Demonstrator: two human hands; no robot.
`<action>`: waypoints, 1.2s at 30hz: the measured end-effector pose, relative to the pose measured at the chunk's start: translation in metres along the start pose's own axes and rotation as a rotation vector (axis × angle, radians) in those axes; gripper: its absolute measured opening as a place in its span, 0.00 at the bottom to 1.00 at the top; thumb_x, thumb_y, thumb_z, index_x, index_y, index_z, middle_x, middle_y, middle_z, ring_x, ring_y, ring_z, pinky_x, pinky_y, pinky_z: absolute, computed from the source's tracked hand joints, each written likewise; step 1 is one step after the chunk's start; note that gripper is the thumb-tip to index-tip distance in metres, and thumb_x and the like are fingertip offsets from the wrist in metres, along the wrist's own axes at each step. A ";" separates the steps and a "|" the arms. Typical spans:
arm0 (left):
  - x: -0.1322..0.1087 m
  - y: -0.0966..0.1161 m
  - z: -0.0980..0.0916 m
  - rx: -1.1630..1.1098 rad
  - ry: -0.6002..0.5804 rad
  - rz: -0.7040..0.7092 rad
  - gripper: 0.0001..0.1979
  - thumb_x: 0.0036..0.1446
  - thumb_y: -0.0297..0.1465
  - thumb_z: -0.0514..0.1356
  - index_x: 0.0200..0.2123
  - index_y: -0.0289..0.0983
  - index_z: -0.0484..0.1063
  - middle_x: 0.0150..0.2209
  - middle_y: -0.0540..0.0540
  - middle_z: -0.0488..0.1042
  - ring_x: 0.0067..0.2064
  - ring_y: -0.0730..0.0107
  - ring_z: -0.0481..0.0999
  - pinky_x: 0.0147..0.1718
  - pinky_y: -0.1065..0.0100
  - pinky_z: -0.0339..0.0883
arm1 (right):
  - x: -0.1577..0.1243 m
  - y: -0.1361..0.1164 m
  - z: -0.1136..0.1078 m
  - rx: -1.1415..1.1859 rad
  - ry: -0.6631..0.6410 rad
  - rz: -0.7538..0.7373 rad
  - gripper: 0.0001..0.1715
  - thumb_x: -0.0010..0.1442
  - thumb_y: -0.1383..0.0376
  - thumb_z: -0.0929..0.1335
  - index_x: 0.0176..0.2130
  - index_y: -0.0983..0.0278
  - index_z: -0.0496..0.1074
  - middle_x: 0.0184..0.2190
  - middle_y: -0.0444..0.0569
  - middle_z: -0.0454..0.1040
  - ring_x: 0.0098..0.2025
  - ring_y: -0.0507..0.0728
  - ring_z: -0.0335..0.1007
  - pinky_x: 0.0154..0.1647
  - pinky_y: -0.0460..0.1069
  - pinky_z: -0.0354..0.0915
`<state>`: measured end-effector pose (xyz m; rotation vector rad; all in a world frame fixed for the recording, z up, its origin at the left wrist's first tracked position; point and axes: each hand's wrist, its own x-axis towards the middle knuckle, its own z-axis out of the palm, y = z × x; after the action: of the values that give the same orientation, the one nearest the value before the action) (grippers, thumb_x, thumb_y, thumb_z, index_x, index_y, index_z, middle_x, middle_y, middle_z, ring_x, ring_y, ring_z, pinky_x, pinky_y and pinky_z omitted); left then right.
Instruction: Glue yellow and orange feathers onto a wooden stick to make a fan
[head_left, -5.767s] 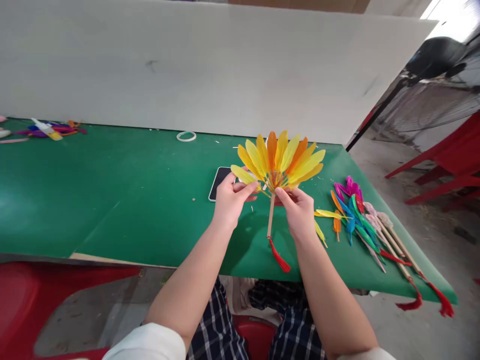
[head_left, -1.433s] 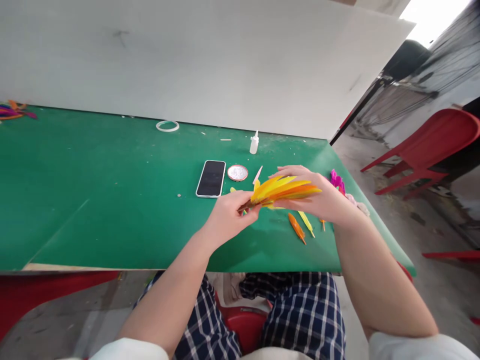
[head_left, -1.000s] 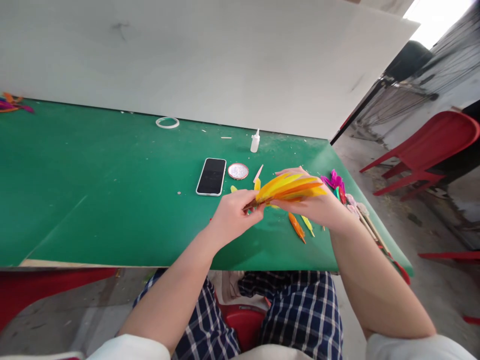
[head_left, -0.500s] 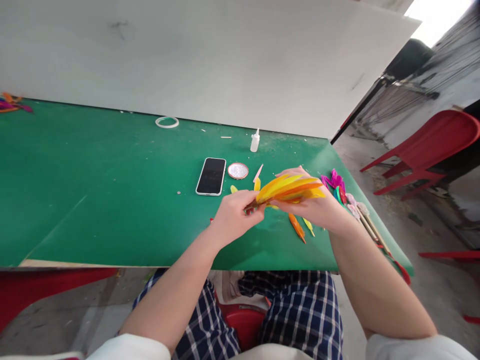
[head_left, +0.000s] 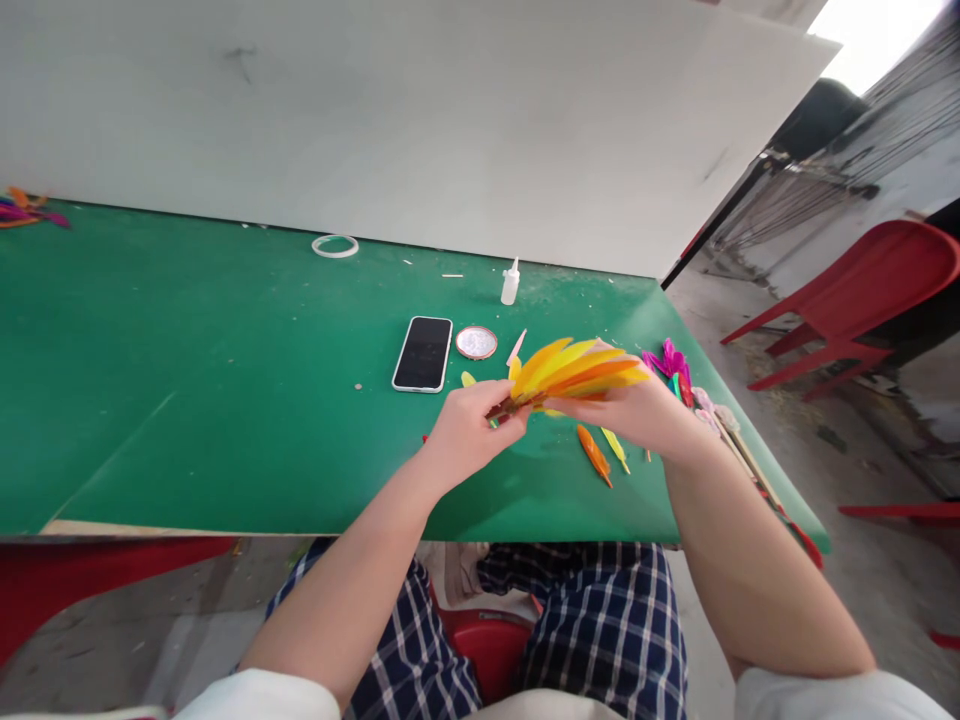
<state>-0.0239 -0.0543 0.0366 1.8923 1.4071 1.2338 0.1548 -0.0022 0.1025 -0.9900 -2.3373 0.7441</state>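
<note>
Plaid trousers (head_left: 600, 630) and a red seat (head_left: 487, 650) fill the near edge, w/ both bare forearms reaching up over the front of the green table (head_left: 225, 380). Left hand (head_left: 469, 430) is closed, thumb and fingertips pinched on the narrow base of a yellow-orange feather fan (head_left: 577, 368). Right hand (head_left: 637, 410) is curled around the fan from below and behind, feathers lying across its fingers, so both hands grip it. The fan is held just above the table's right part, tilted nearly flat, tips pointing right. Just below it on the felt lie a loose orange feather (head_left: 594, 455) and a yellow feather (head_left: 616, 448), side by side. Right of the hands, near the table end, sits a pile of coloured feathers (head_left: 671, 365), pink on top. Beyond the left hand are a black phone (head_left: 423, 353), face up, and a round dish (head_left: 476, 342) just beside it. Farther back stands a small glue bottle (head_left: 510, 283), upright, and well left of it a white ring (head_left: 334, 246). More feathers (head_left: 26, 210) lie at the far left edge. A white board (head_left: 375, 120) backs the table, and a red chair (head_left: 862, 300) stands off to the right.
</note>
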 end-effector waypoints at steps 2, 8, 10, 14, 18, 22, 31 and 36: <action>0.001 -0.002 0.002 -0.117 -0.028 -0.093 0.09 0.52 0.32 0.55 0.33 0.34 0.72 0.25 0.50 0.69 0.25 0.76 0.65 0.24 0.75 0.60 | -0.001 0.001 -0.008 0.092 -0.039 0.088 0.17 0.47 0.55 0.70 0.37 0.60 0.73 0.37 0.46 0.76 0.37 0.58 0.72 0.38 0.53 0.68; 0.006 -0.006 0.005 -0.513 -0.099 -0.283 0.14 0.51 0.33 0.57 0.41 0.34 0.70 0.28 0.50 0.71 0.24 0.78 0.67 0.26 0.73 0.64 | -0.003 0.012 -0.020 0.273 0.121 0.255 0.23 0.44 0.54 0.71 0.39 0.62 0.73 0.35 0.49 0.77 0.36 0.59 0.73 0.36 0.53 0.70; 0.007 -0.006 0.006 -0.549 -0.093 -0.309 0.13 0.51 0.32 0.58 0.40 0.34 0.70 0.27 0.51 0.70 0.23 0.79 0.66 0.25 0.74 0.64 | -0.004 0.014 -0.018 0.349 0.112 0.304 0.21 0.45 0.54 0.71 0.37 0.62 0.73 0.33 0.49 0.77 0.35 0.59 0.74 0.35 0.53 0.70; 0.007 -0.007 0.007 -0.604 -0.089 -0.354 0.12 0.50 0.31 0.58 0.39 0.34 0.70 0.27 0.51 0.71 0.22 0.80 0.66 0.24 0.74 0.63 | -0.002 0.013 -0.014 0.421 0.092 0.353 0.19 0.45 0.54 0.71 0.35 0.63 0.74 0.31 0.49 0.77 0.34 0.58 0.73 0.34 0.51 0.70; 0.006 -0.008 0.008 -0.625 -0.094 -0.366 0.12 0.50 0.32 0.59 0.39 0.34 0.70 0.24 0.53 0.69 0.21 0.80 0.65 0.22 0.74 0.62 | 0.003 0.011 -0.011 0.288 0.188 0.343 0.18 0.46 0.53 0.70 0.31 0.64 0.73 0.23 0.45 0.73 0.24 0.52 0.68 0.22 0.46 0.62; 0.006 -0.008 0.008 -0.612 -0.098 -0.376 0.12 0.50 0.34 0.59 0.38 0.34 0.71 0.22 0.53 0.67 0.21 0.79 0.65 0.21 0.74 0.62 | 0.007 0.010 -0.006 0.195 0.207 0.317 0.17 0.47 0.53 0.69 0.25 0.65 0.71 0.17 0.42 0.66 0.17 0.47 0.58 0.16 0.44 0.53; 0.008 -0.002 0.006 -0.623 -0.086 -0.409 0.13 0.49 0.35 0.60 0.37 0.34 0.72 0.22 0.52 0.69 0.20 0.80 0.65 0.20 0.74 0.61 | 0.005 0.010 -0.004 0.148 0.209 0.314 0.16 0.49 0.55 0.68 0.23 0.65 0.68 0.16 0.41 0.63 0.18 0.46 0.55 0.16 0.43 0.51; 0.007 0.000 0.006 -0.626 -0.088 -0.411 0.12 0.49 0.34 0.60 0.36 0.34 0.72 0.22 0.52 0.68 0.20 0.80 0.65 0.20 0.75 0.62 | 0.003 0.013 -0.005 0.152 0.208 0.310 0.15 0.49 0.54 0.68 0.27 0.64 0.71 0.19 0.42 0.68 0.20 0.48 0.60 0.18 0.44 0.55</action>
<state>-0.0184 -0.0466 0.0362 1.1522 1.1106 1.1825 0.1619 0.0092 0.0986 -1.3099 -1.9433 0.8756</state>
